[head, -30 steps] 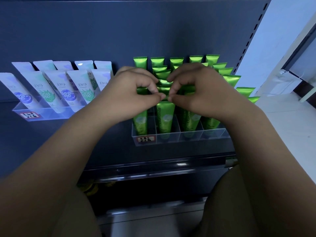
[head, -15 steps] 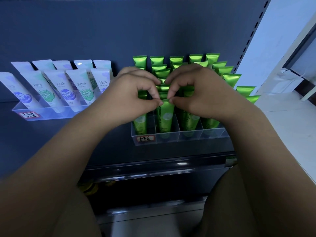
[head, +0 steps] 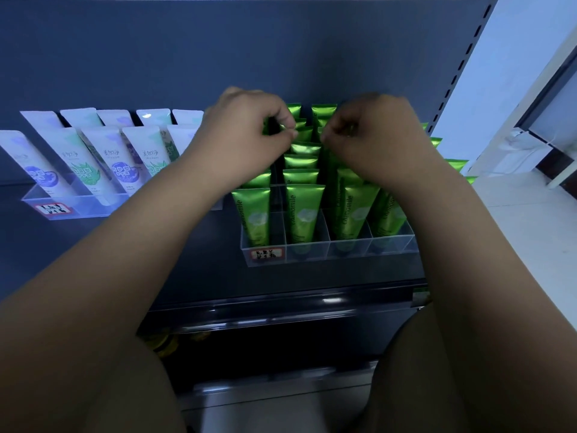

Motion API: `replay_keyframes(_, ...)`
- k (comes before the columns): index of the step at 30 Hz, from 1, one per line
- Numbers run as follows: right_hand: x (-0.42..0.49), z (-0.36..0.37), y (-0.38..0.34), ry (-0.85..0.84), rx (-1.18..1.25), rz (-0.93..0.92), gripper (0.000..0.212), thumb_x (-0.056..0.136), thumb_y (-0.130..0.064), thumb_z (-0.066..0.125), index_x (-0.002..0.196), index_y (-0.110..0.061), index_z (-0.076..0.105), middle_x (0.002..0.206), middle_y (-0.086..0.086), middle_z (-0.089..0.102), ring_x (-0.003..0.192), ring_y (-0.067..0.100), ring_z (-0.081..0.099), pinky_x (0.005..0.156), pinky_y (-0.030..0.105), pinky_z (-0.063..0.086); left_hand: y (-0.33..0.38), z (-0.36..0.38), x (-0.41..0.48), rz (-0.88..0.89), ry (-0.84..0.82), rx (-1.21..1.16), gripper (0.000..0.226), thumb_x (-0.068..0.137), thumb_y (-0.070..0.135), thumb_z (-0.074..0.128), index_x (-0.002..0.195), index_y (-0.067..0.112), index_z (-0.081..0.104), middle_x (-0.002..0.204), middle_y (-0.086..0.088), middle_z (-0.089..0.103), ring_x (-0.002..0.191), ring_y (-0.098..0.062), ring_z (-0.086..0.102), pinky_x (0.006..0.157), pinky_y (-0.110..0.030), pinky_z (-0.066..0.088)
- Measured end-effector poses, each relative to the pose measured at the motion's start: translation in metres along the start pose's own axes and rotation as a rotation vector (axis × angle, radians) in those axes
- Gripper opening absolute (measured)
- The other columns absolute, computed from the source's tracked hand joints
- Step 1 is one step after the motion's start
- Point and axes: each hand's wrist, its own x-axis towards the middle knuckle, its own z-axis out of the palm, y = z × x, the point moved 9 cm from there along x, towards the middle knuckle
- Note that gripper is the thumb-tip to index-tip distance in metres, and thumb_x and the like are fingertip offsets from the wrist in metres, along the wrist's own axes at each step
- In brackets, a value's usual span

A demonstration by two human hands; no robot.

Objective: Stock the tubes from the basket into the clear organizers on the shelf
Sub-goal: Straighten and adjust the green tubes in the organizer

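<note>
your left hand [head: 249,132] and right hand [head: 371,135] are both over the back rows of the right-hand clear organizer [head: 327,250], knuckles up, a small gap between them. the fingers of the left hand are curled and green shows inside the curl, so it grips the crimped top of one of the green tubes [head: 303,210]. the fingers of the right hand are also curled, with the tips down among the tube tops; you cannot tell whether it holds a tube.

container 1, right-hand clear organizer:
- stands on the dark shelf [head: 187,260], in front of the dark back panel [head: 281,51].
- clear dividers split it into lanes running front to back.
- each visible lane holds green tubes, cap down and crimped end up, leaning backward, one close behind another.
- the front tubes read "chamomile" along the side.
- more green tube tops show to the right, past the right forearm.
- a red-bordered handwritten label [head: 266,254] is on the front wall at its left corner.

container 2, left-hand clear organizer [head: 78,207]:
- stands on the same shelf, well apart from container 1, partly hidden behind the left forearm.
- holds white tubes [head: 125,157] in two rows, cap down and leaning backward; the front row shows blue and green print by turns.
- a second red-bordered label [head: 51,209] is on its front wall.

below the shelf edge, a lower level holds yellowish items too dark to identify.
</note>
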Motion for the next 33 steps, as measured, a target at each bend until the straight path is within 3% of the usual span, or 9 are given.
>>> replay_keyframes(7, 0.013, 0.015, -0.001, -0.038, -0.144, -0.053, 0.021, 0.090, -0.031, 0.061, 0.098, -0.023, 0.079, 0.099, 0.005, 0.072, 0.096, 0.028, 0.064, 0.081, 0.037, 0.052, -0.016, 0.020, 0.007, -0.042, -0.093, 0.018, 0.021, 0.078, 0.048, 0.060, 0.085, 0.035, 0.074, 0.080, 0.023, 0.064, 0.097, -0.017, 0.062, 0.095, -0.048, 0.050)
replay_keyframes(10, 0.018, 0.020, 0.001, -0.054, -0.175, -0.055, 0.022, 0.089, -0.028, 0.059, 0.096, -0.020, 0.078, 0.098, 0.007, 0.072, 0.095, 0.031, 0.064, 0.078, 0.035, 0.051, -0.023, 0.021, 0.009, -0.076, -0.111, -0.023, 0.015, 0.083, 0.040, 0.065, 0.087, 0.031, 0.076, 0.074, 0.026, 0.063, 0.073, 0.006, 0.056, 0.083, -0.036, 0.050)
replay_keyframes(12, 0.019, 0.024, 0.002, -0.073, -0.188, -0.039, 0.023, 0.087, -0.026, 0.057, 0.092, -0.018, 0.078, 0.094, 0.007, 0.072, 0.093, 0.031, 0.065, 0.077, 0.036, 0.052, -0.026, 0.023, 0.011, -0.103, -0.137, -0.048, 0.010, 0.086, 0.035, 0.069, 0.087, 0.028, 0.077, 0.071, 0.027, 0.063, 0.063, 0.010, 0.052, 0.073, -0.032, 0.047)
replay_keyframes(17, 0.019, 0.027, 0.002, -0.077, -0.183, -0.026, 0.023, 0.085, -0.026, 0.055, 0.089, -0.018, 0.077, 0.090, 0.006, 0.072, 0.089, 0.030, 0.064, 0.077, 0.038, 0.054, -0.028, 0.028, 0.015, -0.125, -0.157, -0.011, 0.009, 0.080, 0.033, 0.069, 0.083, 0.030, 0.077, 0.083, 0.017, 0.071, 0.082, -0.005, 0.062, 0.083, -0.034, 0.054)
replay_keyframes(21, 0.019, 0.026, 0.000, -0.060, -0.169, -0.049, 0.023, 0.085, -0.025, 0.055, 0.087, -0.018, 0.077, 0.087, 0.007, 0.071, 0.087, 0.032, 0.063, 0.074, 0.037, 0.053, -0.025, 0.028, 0.016, -0.111, -0.164, -0.023, 0.006, 0.085, 0.027, 0.074, 0.085, 0.023, 0.078, 0.084, 0.009, 0.074, 0.079, -0.009, 0.067, 0.073, -0.028, 0.051)
replay_keyframes(33, 0.021, 0.029, -0.006, -0.075, -0.159, -0.087, 0.023, 0.084, -0.026, 0.055, 0.085, -0.017, 0.076, 0.088, 0.004, 0.072, 0.087, 0.028, 0.064, 0.077, 0.039, 0.054, -0.026, 0.020, 0.015, -0.108, -0.125, -0.032, 0.007, 0.083, 0.024, 0.072, 0.083, 0.022, 0.078, 0.079, 0.008, 0.075, 0.079, -0.008, 0.069, 0.078, -0.036, 0.058)
